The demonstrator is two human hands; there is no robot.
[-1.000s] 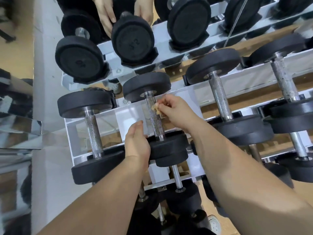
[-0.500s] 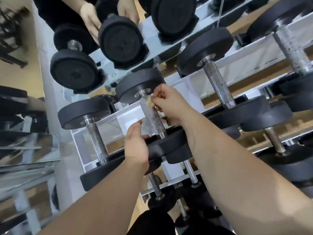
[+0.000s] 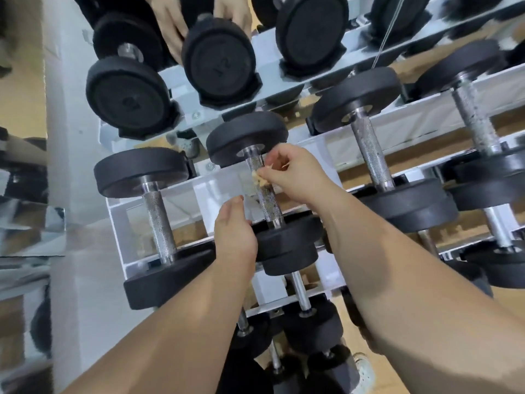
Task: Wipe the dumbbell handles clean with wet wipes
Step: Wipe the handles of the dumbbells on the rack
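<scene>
Centrally, right hand (image 3: pixel 295 177) pinched wipe (image 3: pixel 260 179) against knurled handle (image 3: pixel 267 200); left hand (image 3: pixel 234 234) gripped near head (image 3: pixel 289 240) below, on white rack (image 3: pixel 117 220); numerals (image 3: pixel 220 68) unreadable

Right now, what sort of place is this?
Likely a gym: a white rack of black dumbbells, what looks like a mirror at left, and a right hand holding a wipe on one handle.

Embossed numerals noted on two top-shelf end faces: left dumbbell end (image 3: pixel 127 95) and middle dumbbell end (image 3: pixel 218 61). Both too blurred; digits unreadable. No other text, label or brand legible.
</scene>
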